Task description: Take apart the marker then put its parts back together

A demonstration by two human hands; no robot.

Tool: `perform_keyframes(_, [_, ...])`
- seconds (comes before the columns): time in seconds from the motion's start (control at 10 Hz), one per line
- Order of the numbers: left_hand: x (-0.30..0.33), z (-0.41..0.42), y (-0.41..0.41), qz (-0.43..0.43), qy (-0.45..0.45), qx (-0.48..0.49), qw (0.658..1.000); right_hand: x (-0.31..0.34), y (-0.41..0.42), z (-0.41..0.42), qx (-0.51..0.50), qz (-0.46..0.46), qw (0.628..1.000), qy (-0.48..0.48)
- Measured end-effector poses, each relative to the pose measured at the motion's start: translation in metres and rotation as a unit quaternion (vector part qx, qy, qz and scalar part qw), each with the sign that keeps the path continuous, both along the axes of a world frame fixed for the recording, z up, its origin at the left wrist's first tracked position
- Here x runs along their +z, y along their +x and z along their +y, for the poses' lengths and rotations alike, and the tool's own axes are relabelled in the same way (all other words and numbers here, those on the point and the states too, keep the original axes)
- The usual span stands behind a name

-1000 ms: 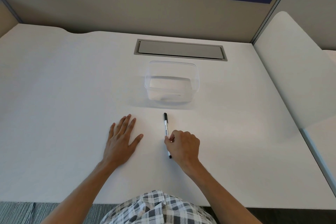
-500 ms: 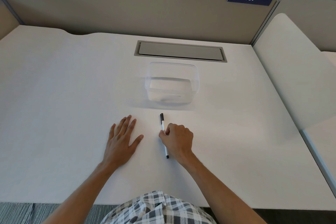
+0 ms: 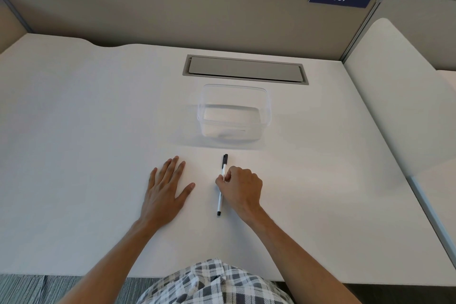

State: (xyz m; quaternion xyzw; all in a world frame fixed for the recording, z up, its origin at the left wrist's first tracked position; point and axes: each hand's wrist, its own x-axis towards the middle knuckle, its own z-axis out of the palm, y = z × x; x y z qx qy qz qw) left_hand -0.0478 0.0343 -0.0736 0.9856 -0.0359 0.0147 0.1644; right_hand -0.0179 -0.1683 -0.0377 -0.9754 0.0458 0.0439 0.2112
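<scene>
Pretty much nothing done yet: the marker [image 3: 222,181] is in one piece with its black cap on, lying on the table [image 3: 74,131] pointing toward 12 o'clock just short of the clear tub [image 3: 267,106], so both pulling it apart and rebuilding it are left. Right hand [image 3: 243,186] has its fingers curled round the barrel mid-length. Left hand [image 3: 165,190] rests flat at 9 o'clock of it, fingers spread, holding nothing.
</scene>
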Motion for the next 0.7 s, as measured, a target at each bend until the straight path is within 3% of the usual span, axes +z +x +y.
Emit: perform_keyframes(0.7, [0.0026,0.0002,-0.0002,0.011,0.003,-0.011,1.000,0.0068,-0.0009,-0.0015,-0.033,-0.013,0.999,0.039])
